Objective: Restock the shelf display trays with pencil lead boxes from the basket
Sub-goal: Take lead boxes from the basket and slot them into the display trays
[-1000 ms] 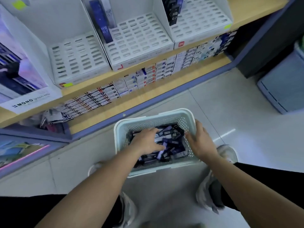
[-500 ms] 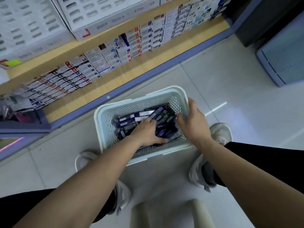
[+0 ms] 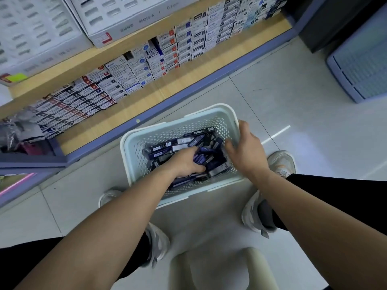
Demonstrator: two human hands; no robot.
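The basket (image 3: 134, 155) sits between the shoes (image 3: 280, 162), probably for easy reach — the left hand (image 3: 186, 164) spreads loose fingers over the pencil lead boxes (image 3: 188, 141), the right hand (image 3: 246, 152) digging in, grip hidden.

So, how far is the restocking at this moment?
Early, it seems. Done: nothing visible; the display trays show empty slots. In hand: the left hand digs among the pencil lead boxes, the right hand at the basket wall. Left: many boxes lie in the basket.

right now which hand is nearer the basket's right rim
Right. The right hand grips that rim of the basket; the left hand is mid-basket, among the pencil lead boxes.
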